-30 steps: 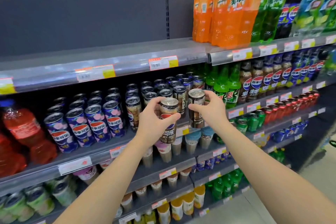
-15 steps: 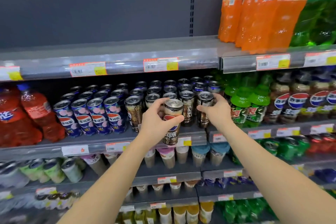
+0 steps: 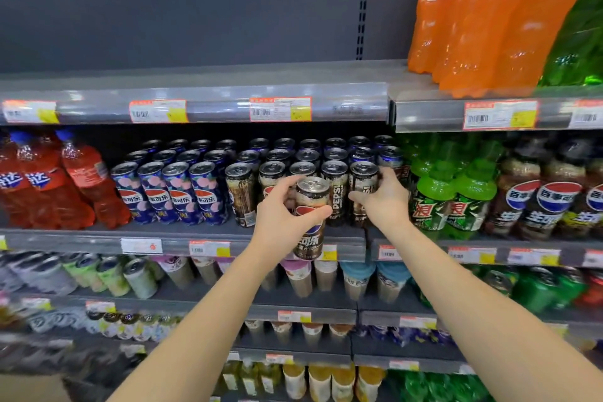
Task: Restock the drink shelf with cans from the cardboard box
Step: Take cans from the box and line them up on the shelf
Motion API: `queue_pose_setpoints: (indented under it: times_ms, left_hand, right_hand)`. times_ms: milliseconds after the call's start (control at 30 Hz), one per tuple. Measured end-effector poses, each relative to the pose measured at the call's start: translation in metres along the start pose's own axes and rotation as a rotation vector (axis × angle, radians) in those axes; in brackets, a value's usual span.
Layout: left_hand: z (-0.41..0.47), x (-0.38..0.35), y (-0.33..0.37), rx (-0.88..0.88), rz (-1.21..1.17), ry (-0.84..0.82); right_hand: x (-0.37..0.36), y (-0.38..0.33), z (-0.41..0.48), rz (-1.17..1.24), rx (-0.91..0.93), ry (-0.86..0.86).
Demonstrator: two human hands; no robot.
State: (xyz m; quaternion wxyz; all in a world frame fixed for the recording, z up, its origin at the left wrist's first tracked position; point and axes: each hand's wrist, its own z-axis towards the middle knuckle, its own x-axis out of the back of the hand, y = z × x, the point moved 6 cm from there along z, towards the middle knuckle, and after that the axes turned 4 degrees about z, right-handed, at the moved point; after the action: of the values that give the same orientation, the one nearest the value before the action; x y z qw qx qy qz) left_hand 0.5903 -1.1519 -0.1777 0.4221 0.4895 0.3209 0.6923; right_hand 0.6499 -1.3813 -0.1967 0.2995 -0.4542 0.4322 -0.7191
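My left hand [image 3: 283, 219] grips a tall brown Pepsi can [image 3: 310, 225], upright, just in front of the drink shelf's edge [image 3: 280, 243]. My right hand [image 3: 383, 199] is wrapped around a second brown can [image 3: 363, 186] that stands on the shelf at the right end of the front row of dark cans [image 3: 335, 186]. Rows of dark cans fill the shelf behind them. The cardboard box is out of view.
Blue peach Pepsi cans [image 3: 169, 192] stand left of the dark row, red bottles [image 3: 49, 186] farther left. Green bottles [image 3: 453, 199] crowd the right side. The grey shelf above [image 3: 212, 81] is bare at left, with orange bottles [image 3: 483, 16] at right. Lower shelves hold cups and cans.
My right hand has carried its can forward and set it down in the front row on the shelf. The left hand's can stays in front of the shelf edge. The view has closed in.
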Motion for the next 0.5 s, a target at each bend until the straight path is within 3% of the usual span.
queue_pose_setpoints:
  times_ms: [167, 267, 433, 500]
  left_hand:
    - [0.007, -0.002, 0.009, -0.019, -0.019, -0.021]
    - [0.013, -0.007, 0.016, -0.042, -0.063, -0.039]
    - [0.019, -0.025, 0.029, -0.086, -0.130, -0.113]
    - [0.021, -0.033, 0.035, -0.102, -0.158, -0.136]
  right_hand:
    - [-0.002, 0.006, -0.012, 0.064, -0.048, 0.022]
    - [0.009, -0.003, -0.036, 0.122, 0.018, 0.108]
    - [-0.012, -0.021, -0.093, 0.238, 0.105, -0.248]
    - [-0.010, -0.022, -0.097, 0.281, 0.112, -0.211]
